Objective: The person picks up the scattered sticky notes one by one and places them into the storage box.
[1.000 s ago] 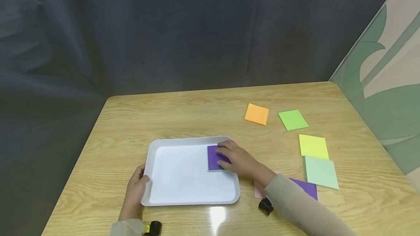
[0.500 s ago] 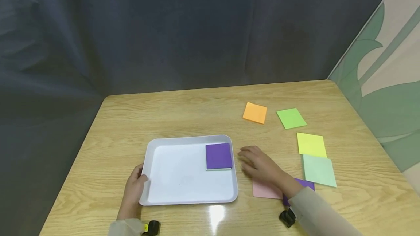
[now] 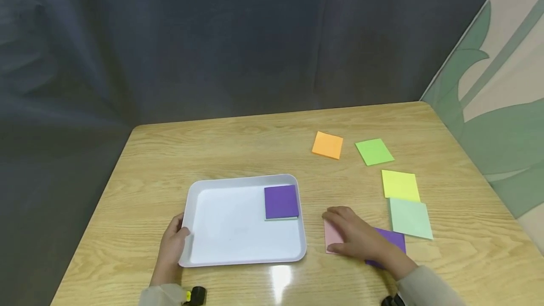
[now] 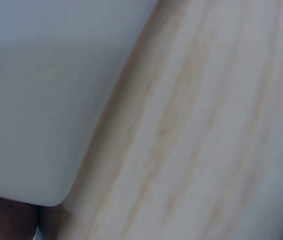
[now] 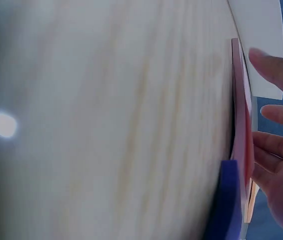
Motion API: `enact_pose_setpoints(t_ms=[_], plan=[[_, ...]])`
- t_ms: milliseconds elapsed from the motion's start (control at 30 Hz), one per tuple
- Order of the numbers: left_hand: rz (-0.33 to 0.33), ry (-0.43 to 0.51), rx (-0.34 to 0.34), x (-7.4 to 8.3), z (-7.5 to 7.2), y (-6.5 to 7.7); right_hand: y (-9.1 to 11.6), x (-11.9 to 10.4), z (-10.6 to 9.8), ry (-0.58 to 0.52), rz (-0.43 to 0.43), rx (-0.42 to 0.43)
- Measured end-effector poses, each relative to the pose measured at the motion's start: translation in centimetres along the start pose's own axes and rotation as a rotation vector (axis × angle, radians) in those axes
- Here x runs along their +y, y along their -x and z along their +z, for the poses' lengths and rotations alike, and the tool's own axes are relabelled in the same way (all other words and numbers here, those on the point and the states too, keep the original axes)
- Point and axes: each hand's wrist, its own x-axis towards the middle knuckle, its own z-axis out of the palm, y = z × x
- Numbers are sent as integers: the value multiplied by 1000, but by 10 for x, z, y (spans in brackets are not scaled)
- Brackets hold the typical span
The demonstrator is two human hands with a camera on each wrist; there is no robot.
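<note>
Your left hand [image 3: 172, 244] grips the near-left side of a white tray [image 3: 229, 230], thumb over its rim, the tray flat on a wooden table [image 3: 170, 155]. In the tray's far right corner lies a small stack: an upper purple pad [image 3: 281, 201] on a lower pad [image 3: 278, 219], of which only a pale greenish edge shows.

Right of the tray, the orange pad [image 3: 327, 145] lies toward the back. Nearer you is the pink pad [image 3: 333, 236], just beside the tray, with your right hand [image 3: 357, 233] over it — fingers spread, thumb well apart, not pinching. Farther right come the green pad [image 3: 374, 151] at the back, the second purple pad [image 3: 394, 239], partly hidden under your wrist, then the yellow pad [image 3: 400, 184] and the mint pad [image 3: 410, 217], edges meeting.

Judging by the layout, the work is in its early part: two pads are in the tray, six are left outside. Counted: one tray and eight visible pads — two purple, one each of pink, orange, green, yellow and mint, plus the mostly covered one.
</note>
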Motion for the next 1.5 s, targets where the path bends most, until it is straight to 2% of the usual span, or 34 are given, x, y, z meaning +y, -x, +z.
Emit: enact_pose_setpoints(t_ms=[133, 267, 767, 1100, 1333, 1500], plan=[[-10, -14, -4, -1, -1, 1, 4, -2, 0, -22, 16, -47], [-18, -21, -11, -2, -2, 1, 6, -5, -1, 2, 2, -62], [-5, -1, 0, -2, 0, 0, 1, -4, 2, 127, -71, 38], [0, 3, 4, -1, 0, 0, -5, 1, 4, 159, -130, 124], [1, 7, 11, -1, 0, 0, -17, -2, -1, 155, -179, 176], [-1, 10, 6, -1, 0, 0, -31, -8, -7, 144, -170, 176]])
